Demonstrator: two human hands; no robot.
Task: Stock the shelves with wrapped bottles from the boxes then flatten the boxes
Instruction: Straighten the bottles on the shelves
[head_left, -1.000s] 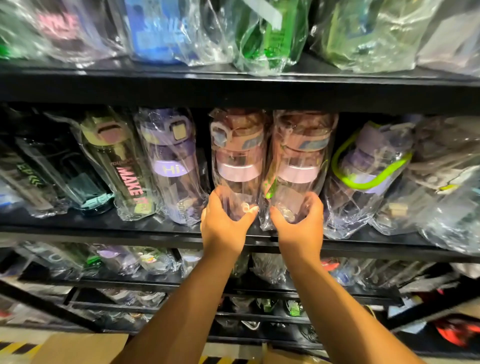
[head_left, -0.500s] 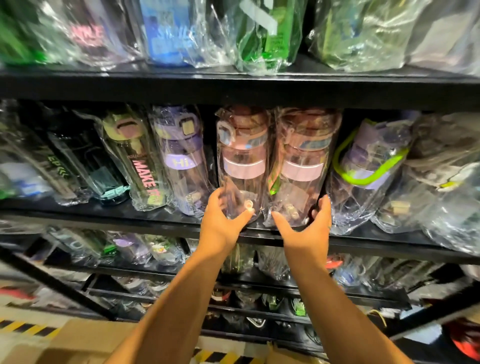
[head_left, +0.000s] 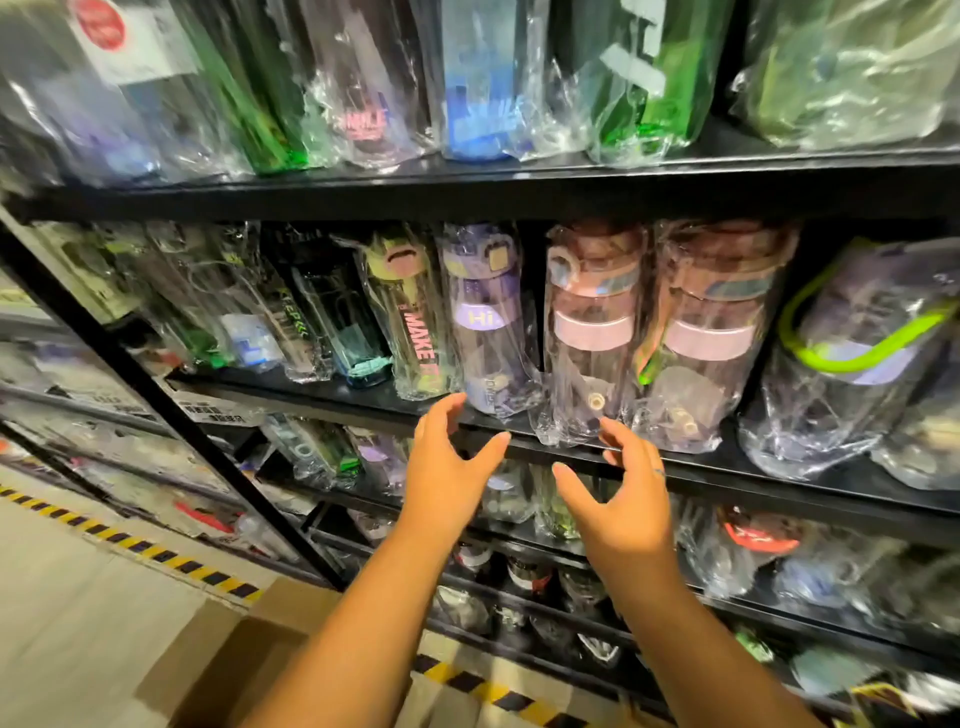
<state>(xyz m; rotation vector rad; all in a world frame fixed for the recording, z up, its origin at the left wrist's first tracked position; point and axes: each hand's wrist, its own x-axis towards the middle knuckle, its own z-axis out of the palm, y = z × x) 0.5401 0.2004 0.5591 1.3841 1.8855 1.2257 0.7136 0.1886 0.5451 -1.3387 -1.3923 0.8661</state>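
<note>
Two clear bottles with pink lids, wrapped in plastic, stand side by side on the middle shelf (head_left: 779, 475): the left pink bottle (head_left: 589, 332) and the right pink bottle (head_left: 711, 332). My left hand (head_left: 449, 467) hovers open just below and in front of the shelf edge, fingers spread, touching nothing. My right hand (head_left: 623, 499) is also open, its fingertips just below the base of the left pink bottle and apart from it. A brown cardboard box (head_left: 228, 670) lies on the floor at the bottom left.
A purple "Hi" bottle (head_left: 480, 322) and a "MAKE" bottle (head_left: 410, 317) stand left of the pink pair, a green-handled bottle (head_left: 852, 353) to the right. Shelves above and below are packed with wrapped bottles. A black diagonal brace (head_left: 156, 395) crosses the left. Hazard tape (head_left: 156, 556) marks the floor.
Both hands have let go of the two pink bottles and drawn back and down from the shelf, fingers spread. The view has swung left and down.
</note>
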